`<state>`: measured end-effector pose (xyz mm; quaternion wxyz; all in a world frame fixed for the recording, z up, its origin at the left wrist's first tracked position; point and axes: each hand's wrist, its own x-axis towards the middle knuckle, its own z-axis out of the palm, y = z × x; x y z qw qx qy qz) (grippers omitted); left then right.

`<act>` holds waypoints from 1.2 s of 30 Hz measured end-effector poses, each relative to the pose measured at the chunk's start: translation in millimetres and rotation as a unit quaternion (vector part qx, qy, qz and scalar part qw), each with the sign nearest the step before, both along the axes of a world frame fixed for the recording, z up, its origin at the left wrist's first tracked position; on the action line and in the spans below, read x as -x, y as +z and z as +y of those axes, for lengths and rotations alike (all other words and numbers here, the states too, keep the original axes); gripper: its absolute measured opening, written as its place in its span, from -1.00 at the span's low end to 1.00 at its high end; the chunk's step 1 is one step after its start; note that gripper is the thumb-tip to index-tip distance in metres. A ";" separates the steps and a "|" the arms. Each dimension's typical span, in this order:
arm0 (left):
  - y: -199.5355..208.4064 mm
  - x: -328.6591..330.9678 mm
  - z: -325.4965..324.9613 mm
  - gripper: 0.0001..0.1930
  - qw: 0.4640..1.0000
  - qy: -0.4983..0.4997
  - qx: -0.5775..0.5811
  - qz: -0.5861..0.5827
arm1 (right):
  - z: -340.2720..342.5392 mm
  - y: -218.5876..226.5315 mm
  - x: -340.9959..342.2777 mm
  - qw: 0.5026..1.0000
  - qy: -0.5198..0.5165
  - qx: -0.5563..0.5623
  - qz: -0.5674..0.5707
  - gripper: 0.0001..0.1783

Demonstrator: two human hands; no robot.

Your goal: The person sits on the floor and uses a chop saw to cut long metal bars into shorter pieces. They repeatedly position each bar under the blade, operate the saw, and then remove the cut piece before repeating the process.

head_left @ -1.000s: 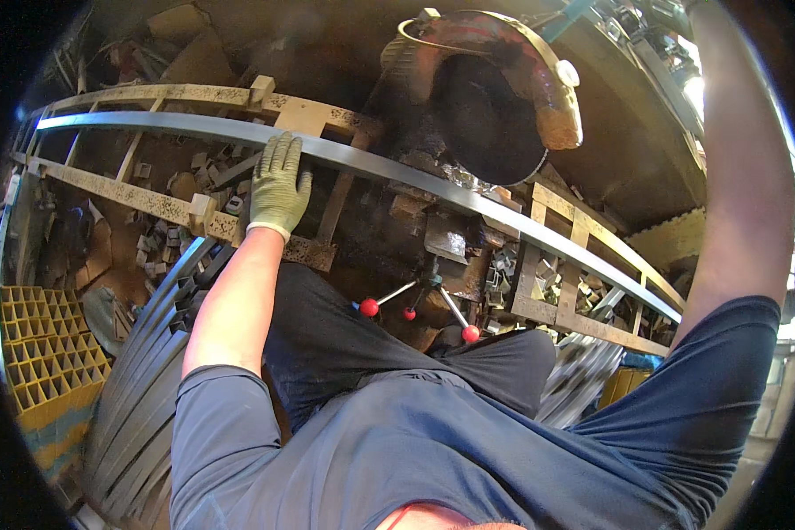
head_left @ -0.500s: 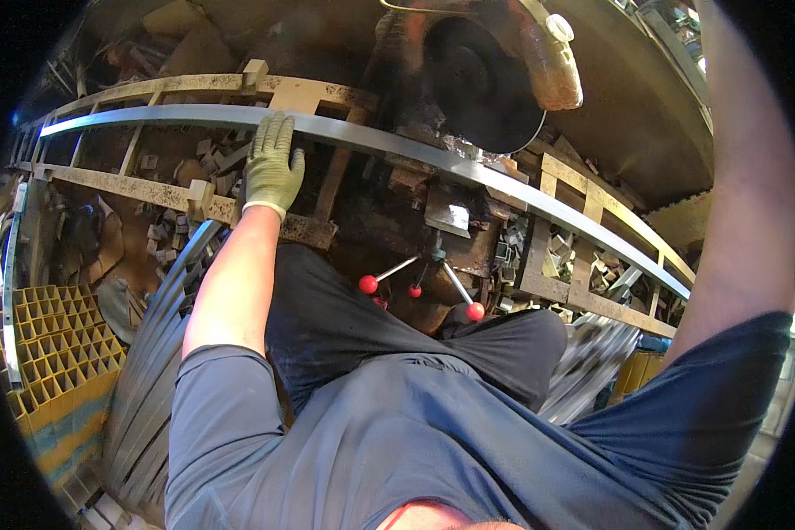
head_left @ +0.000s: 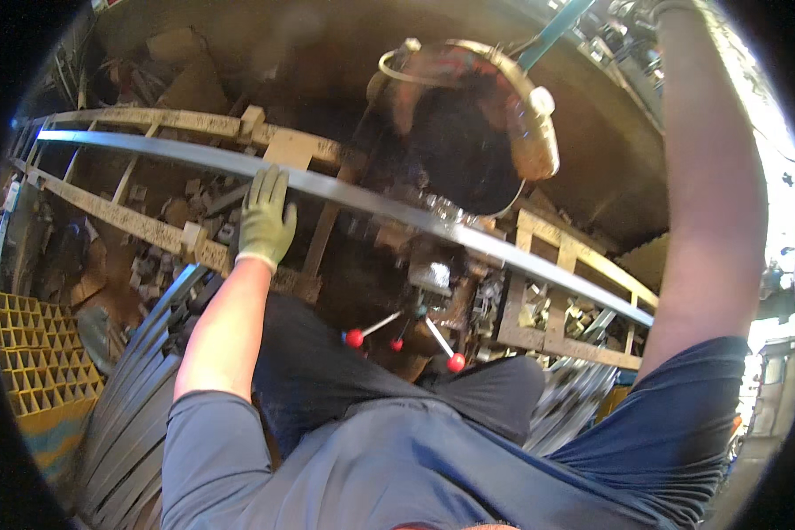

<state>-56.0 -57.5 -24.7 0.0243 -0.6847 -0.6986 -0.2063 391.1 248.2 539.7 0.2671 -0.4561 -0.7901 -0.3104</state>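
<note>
A long silver metal bar (head_left: 539,262) lies across the frame from far left to right. My left hand (head_left: 266,224), in a yellow-green glove, rests on its near edge with fingers stretched out and together, thumb apart. My right arm (head_left: 714,194) reaches up and forward at the right. Only a bit of the right hand (head_left: 677,7) shows at the upper rim; its fingers are out of sight. Beyond the middle of the bar stands a cut-off saw with a large dark disc (head_left: 464,146) under a curved guard (head_left: 535,146). Whether the disc touches the bar cannot be told.
Pale slatted frames (head_left: 141,221) flank the saw, with small metal offcuts (head_left: 159,265) among them. Levers with red knobs (head_left: 456,362) stand before my knees. A stack of yellow square tubes (head_left: 49,353) and long grey bars (head_left: 137,415) lie at left. A teal handle (head_left: 556,31) rises behind the saw.
The whole view has shifted, so the bar and saw sit lower in the picture and the teal handle shows. My left hand stays at the bar. My right arm looks stretched further forward.
</note>
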 end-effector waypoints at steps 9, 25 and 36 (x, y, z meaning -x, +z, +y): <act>-7.7 6.2 -1.0 -0.25 1.000 0.003 -0.013 -0.017 | 8.7 -65.6 16.2 0.909 0.088 0.174 0.368 -0.53; -12.7 2.1 1.5 -0.27 1.000 0.003 -0.027 0.000 | -112.5 -184.7 -29.8 0.822 0.073 0.311 0.472 -0.37; -12.3 4.6 1.8 -0.27 1.000 0.003 -0.023 -0.006 | -113.4 -155.3 49.8 0.821 0.139 0.252 0.492 -0.18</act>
